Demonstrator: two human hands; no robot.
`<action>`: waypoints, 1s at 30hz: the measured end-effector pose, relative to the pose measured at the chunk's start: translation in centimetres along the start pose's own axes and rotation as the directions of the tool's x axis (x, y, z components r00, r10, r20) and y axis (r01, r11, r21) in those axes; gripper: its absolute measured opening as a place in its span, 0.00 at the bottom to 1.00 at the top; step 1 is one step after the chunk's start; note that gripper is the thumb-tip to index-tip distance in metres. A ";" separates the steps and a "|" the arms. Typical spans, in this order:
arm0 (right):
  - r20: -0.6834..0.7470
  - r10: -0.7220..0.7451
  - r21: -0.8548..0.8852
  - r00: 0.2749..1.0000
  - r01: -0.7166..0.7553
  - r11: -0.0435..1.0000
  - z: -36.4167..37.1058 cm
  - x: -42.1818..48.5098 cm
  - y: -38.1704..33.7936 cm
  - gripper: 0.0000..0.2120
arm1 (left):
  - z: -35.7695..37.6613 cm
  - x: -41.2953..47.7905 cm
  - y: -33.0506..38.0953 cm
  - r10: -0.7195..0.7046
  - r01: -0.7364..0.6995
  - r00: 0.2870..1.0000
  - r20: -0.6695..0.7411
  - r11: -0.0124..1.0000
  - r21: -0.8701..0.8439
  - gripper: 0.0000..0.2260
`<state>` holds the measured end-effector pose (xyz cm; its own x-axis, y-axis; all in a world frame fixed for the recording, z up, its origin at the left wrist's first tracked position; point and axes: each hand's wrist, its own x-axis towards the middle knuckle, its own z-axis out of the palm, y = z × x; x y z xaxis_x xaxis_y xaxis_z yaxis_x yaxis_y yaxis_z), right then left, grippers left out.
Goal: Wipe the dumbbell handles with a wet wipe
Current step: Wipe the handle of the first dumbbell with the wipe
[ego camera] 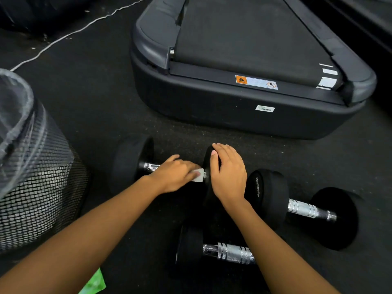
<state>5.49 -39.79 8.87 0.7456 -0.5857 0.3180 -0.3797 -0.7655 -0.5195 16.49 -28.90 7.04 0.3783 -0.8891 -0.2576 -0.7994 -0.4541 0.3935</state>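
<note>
Three black dumbbells with chrome handles lie on the dark floor. On the far dumbbell, my left hand presses a white wet wipe against the right end of its handle. My right hand grips that dumbbell's right weight head from above. A second dumbbell lies to the right, its handle bare. The third dumbbell lies nearest me, partly hidden under my right forearm.
A treadmill's rear end stands just beyond the dumbbells. A black mesh bin with a clear liner sits at the left. A green packet lies at the bottom edge under my left arm. A white cable runs across the floor.
</note>
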 end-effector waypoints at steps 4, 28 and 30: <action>0.000 -0.002 -0.007 1.000 0.002 1.000 0.0 0.1 0.0 0.19 | 0.5 0.3 0.5 0.075 -0.077 0.991 -0.113 0.997 -0.016 0.18; -0.001 0.013 -0.001 1.000 -0.013 1.000 0.2 0.0 0.1 0.19 | 0.7 -1.3 -0.2 0.058 -0.024 0.951 -0.304 0.993 0.115 0.15; 0.006 0.015 -0.004 1.000 -0.015 1.000 0.2 0.1 0.2 0.19 | 0.9 -0.3 0.8 0.047 -0.020 0.962 -0.268 0.994 0.103 0.14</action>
<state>5.57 -39.93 8.66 0.7429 -0.5956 0.3056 -0.3930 -0.7576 -0.5211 15.25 -28.92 6.62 0.4515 -0.8923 0.0067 -0.8505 -0.4281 0.3055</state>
